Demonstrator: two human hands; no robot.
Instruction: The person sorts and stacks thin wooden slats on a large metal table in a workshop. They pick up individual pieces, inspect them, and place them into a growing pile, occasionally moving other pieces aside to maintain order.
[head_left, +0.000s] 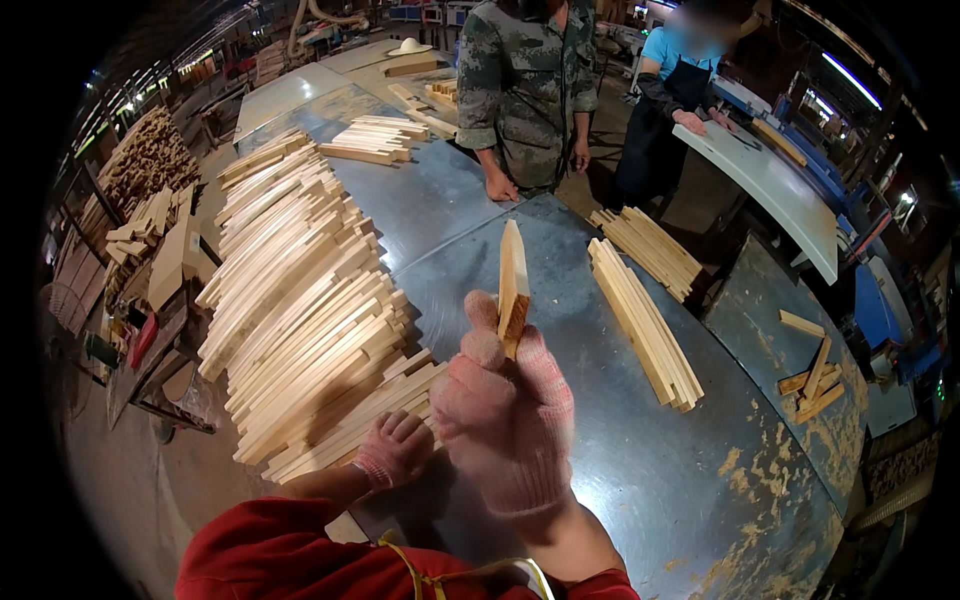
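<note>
My right hand (512,435), in a pinkish knit glove, is raised in front of me. Its fingers close round a short wooden strip (513,285) that stands nearly upright, with its lower end hidden in the grip. My left hand (394,447), gloved alike, rests low beside the near end of a big pile of pale wooden strips (300,290). Its fingers are curled, and whatever lies under them is hidden. The pile's strips lie side by side along the left of the metal table (480,237).
Two smaller bundles of strips (645,325) (650,250) lie to the right. Offcuts (815,375) sit on a dusty side table. A person in camouflage (525,90) stands across the table with a hand at its edge. Another person in an apron (655,130) works at a white-topped bench (765,190).
</note>
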